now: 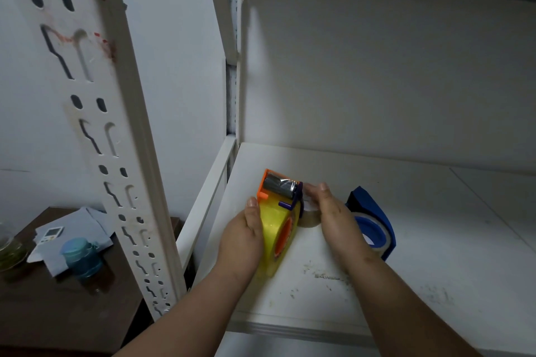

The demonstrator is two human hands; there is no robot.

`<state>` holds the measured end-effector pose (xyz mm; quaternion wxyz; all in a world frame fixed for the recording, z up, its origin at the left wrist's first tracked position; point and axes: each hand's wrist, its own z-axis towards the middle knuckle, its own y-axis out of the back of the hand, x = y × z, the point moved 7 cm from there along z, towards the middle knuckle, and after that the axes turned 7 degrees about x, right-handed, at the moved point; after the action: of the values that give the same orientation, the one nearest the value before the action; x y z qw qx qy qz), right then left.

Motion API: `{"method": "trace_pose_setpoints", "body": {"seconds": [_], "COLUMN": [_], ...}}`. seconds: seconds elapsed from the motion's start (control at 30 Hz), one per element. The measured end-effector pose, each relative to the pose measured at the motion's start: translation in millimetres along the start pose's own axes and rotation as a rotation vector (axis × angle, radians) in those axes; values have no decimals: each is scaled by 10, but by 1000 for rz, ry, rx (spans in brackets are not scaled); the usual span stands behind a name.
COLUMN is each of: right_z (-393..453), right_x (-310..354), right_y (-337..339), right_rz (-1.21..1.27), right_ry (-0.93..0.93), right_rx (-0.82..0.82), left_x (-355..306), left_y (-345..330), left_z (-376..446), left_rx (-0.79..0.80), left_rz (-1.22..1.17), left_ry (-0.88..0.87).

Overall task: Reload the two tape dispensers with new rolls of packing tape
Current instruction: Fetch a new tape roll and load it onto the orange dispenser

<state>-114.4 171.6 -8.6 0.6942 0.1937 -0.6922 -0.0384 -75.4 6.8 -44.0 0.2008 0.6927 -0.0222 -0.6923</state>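
**White shelf, two dispensers, both hands at the orange one**

White board forms the shelf [420,240] on which the work is laid out, and a white panel closes it at the back. Scuffs and small crumbs of debris [322,275] are scattered over the near part of the board. A perforated white steel upright [116,153] is seen at the left, marked with reddish stains near its top. Beyond it, lower down, a dark brown table [58,313] is visible, on which papers [78,229], a small white remote control [49,234] and a blue-lidded jar [79,255] are placed.

An orange tape dispenser [265,185] is stood on edge near the shelf's left rim, loaded with a yellowish roll of tape [274,236] around an orange hub; a grey roller [280,186] and purple parts are carried at its far end. The roll's outer face is gripped by the left hand [242,240], whose thumb is laid along the top of the roll. The right hand [333,220] is held just beside the dispenser's right side, fingers reaching toward the purple end, where a strip of clear tape appears to be handled; whether it is pinched cannot be told.

A blue tape dispenser [374,211] with a clear roll on a blue hub is laid just behind the right hand, partly hidden by the wrist.
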Motion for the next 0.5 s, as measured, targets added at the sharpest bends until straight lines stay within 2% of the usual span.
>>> {"method": "trace_pose_setpoints", "body": {"seconds": [0.1, 0.27, 0.4, 0.5], "right_z": [-137, -286, -217, -150], "right_x": [-71, -190, -200, -226], "right_y": [-57, -423, -424, -363], "right_rz": [0, 157, 303, 368], "right_ry": [32, 78, 49, -40], "right_rx": [-125, 91, 114, 78], "left_x": [-9, -114, -142, -141], "left_y": [-16, -104, -235, -271], "left_z": [19, 31, -11, -15], "left_rx": [27, 107, 310, 381], "left_rz": [-69, -142, -315, -378], "left_ry": [74, 151, 239, 230]}}
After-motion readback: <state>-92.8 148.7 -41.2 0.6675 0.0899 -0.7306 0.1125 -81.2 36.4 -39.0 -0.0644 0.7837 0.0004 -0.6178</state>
